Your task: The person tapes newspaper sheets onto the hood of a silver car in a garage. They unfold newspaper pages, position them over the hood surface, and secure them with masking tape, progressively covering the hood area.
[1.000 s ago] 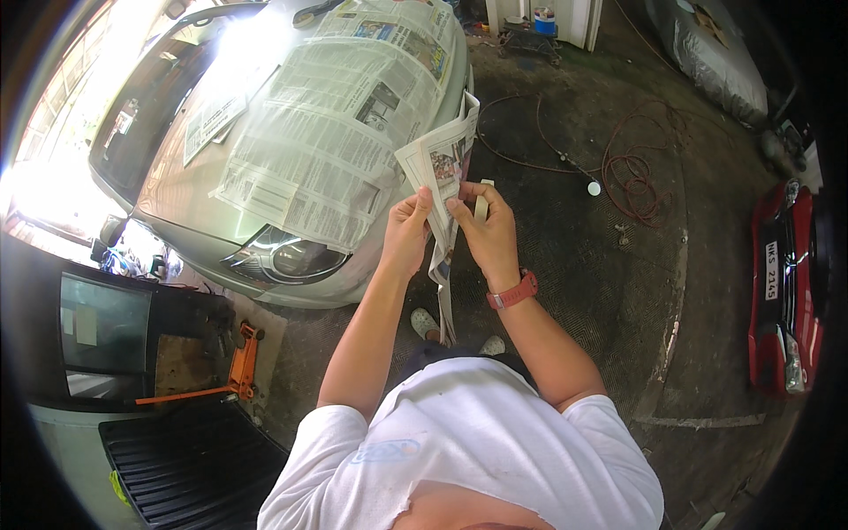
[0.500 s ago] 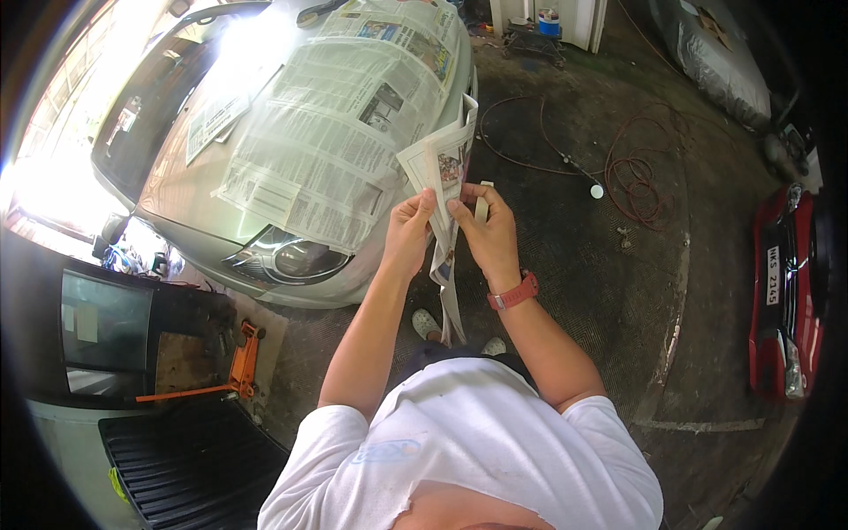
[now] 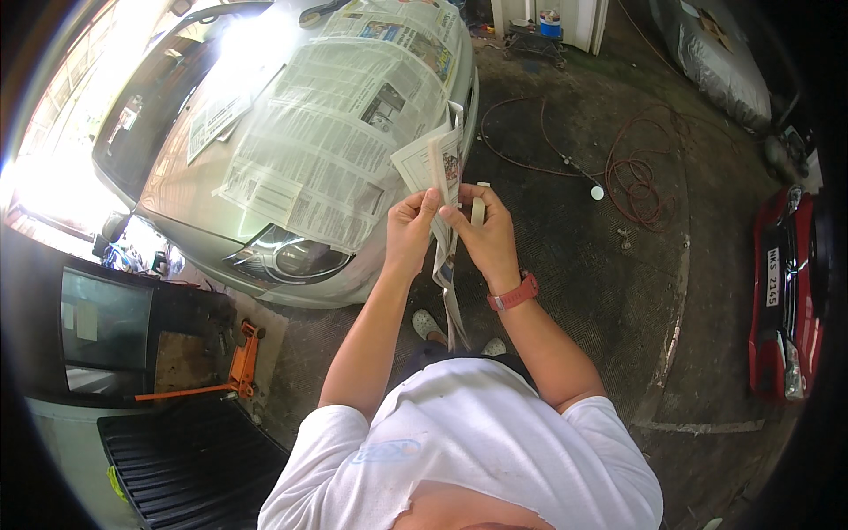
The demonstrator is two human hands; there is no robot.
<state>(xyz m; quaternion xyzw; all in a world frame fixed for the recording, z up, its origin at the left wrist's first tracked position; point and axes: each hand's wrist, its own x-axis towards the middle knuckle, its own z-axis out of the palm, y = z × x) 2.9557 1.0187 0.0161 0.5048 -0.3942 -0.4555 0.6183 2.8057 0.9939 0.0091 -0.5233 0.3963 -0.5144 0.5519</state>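
Note:
In front of my chest hangs a long folded sheet of newspaper, its lower end dangling toward my feet. My left hand pinches its left edge between thumb and fingers. My right hand grips the other edge with the thumb, and a roll of pale masking tape sits in its fingers. Just beyond my hands is the silver car's hood, covered with taped-down newspaper sheets. The car's headlight is bare, below the paper's near edge.
An orange floor jack stands at the left beside a black ridged panel. To the right, a red hose lies coiled on the dark floor. A red car bumper is at the far right, and a covered car behind it.
The newspaper's upper part has shifted slightly left and down. My right thumb has slid a little left along it, and the tape roll has turned slightly. My left hand has hardly moved.

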